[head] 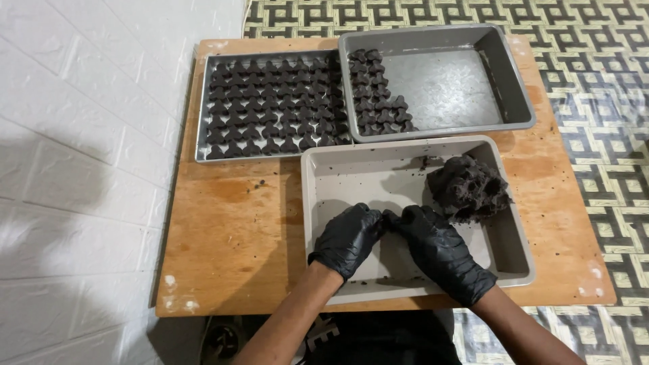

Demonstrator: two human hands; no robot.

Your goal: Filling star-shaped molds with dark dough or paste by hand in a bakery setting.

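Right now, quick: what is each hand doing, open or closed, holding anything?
Left hand: fingers curled, pinching a small dark dough piece.
Right hand: fingers curled, pinching the same piece over the beige tray.

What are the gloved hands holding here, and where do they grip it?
Left hand and right hand meet fingertip to fingertip over the beige tray; anything pinched between them is hidden.

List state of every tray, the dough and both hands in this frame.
Left tray: full of dark shaped pieces.
Upper right tray: partly filled, pieces along its left side.
Near tray: holds the dough lump, otherwise mostly bare.
Dough lump: rough, pitted.
Left hand: gloved, fingers pinched together.
Right hand: gloved, fingers meeting the left's.
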